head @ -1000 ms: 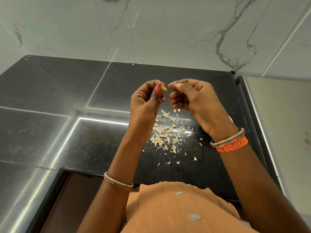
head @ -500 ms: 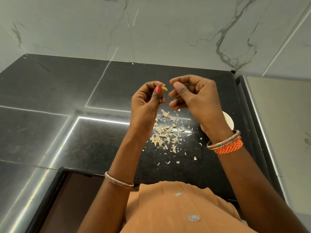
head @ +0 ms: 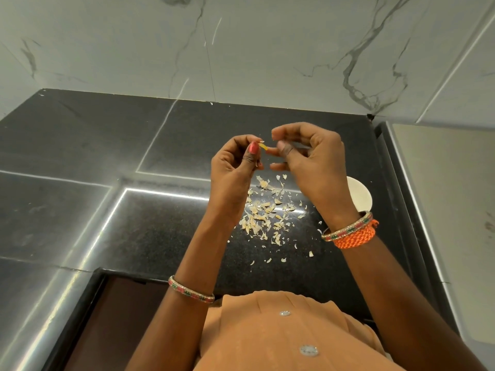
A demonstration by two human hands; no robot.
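My left hand (head: 232,170) is raised over the black counter (head: 150,226) and pinches a small yellow piece (head: 263,147) between thumb and fingertips. My right hand (head: 317,163) hovers just to its right with fingers loosely curled. Its thumb and forefinger are apart, and one fingertip reaches to the yellow piece. Nothing shows between the right fingers. Below both hands lies a scattered pile of pale peel flakes (head: 267,212) on the counter.
A white round dish (head: 360,195) sits on the counter at the right, partly behind my right wrist. A marble wall (head: 267,49) closes the back. A pale raised surface (head: 455,196) borders the right side. A dark recess (head: 120,317) lies at the lower left.
My right hand has lifted and its thumb and forefinger have parted from the yellow piece. The left hand keeps its pinch and has barely moved.
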